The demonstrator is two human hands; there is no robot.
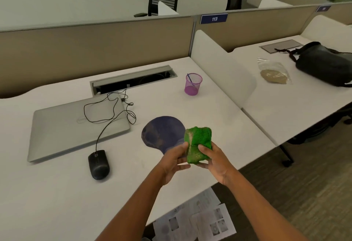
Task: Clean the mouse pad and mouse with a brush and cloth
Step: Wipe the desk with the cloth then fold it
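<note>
Head view: both hands, left hand (174, 161) & right hand (214, 161), grip folded green cloth (198, 144) above mouse pad (162, 133) at frame centre, mouse (98, 164) lower left; wiping step about to start, next needs cloth lowered onto pad.

Head-worn wide view, facing forward and down, desk (57, 193) close below

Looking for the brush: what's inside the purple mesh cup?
Inside the purple mesh cup, one blue stick-like item leans against the wall. Whether it is a brush or a pen cannot be told; its lower end is blurred behind the mesh.
</note>
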